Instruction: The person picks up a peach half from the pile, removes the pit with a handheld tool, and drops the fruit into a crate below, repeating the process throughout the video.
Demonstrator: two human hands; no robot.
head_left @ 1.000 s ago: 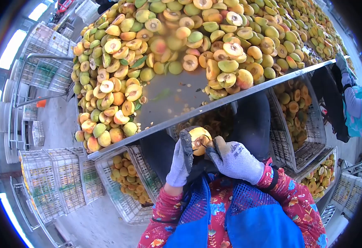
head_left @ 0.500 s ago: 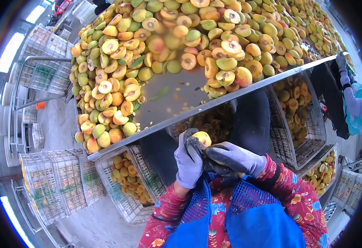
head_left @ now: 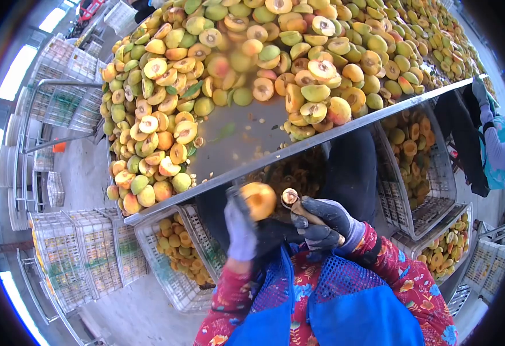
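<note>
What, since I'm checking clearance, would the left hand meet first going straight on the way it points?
Probably the metal table rim, ahead of the left hand and its peach half; depth is unclear, so it might pass above.

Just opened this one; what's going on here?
A person's gloved left hand holds an orange-yellow piece of fruit, blurred. The gloved right hand grips a loop-ended tool with a pit at its loop, apart from the fruit. Ahead, halved fruits are heaped on a metal table; crates holding fruit stand left and right.
</note>
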